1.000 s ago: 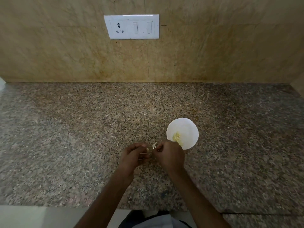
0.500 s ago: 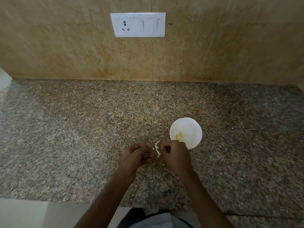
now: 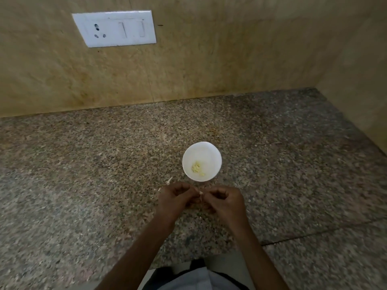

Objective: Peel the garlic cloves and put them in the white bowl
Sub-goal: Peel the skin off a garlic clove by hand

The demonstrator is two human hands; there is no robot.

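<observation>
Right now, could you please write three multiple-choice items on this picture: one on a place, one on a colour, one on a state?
1. Where does the white bowl stand?
A. on the counter, beyond the left hand and right hand
B. on the wall socket
C. in the person's lap

2. What colour are the peeled pieces in it?
A. red
B. pale yellow
C. dark green

3. What are the two hands doing?
A. lying flat on the counter
B. lifting the bowl
C. both pinching a garlic clove between them

Key: 1 A, the bowl sits just past the hands; 2 B, they look yellowish against the white; 3 C, curled fingers meet on the pale clove.
</observation>
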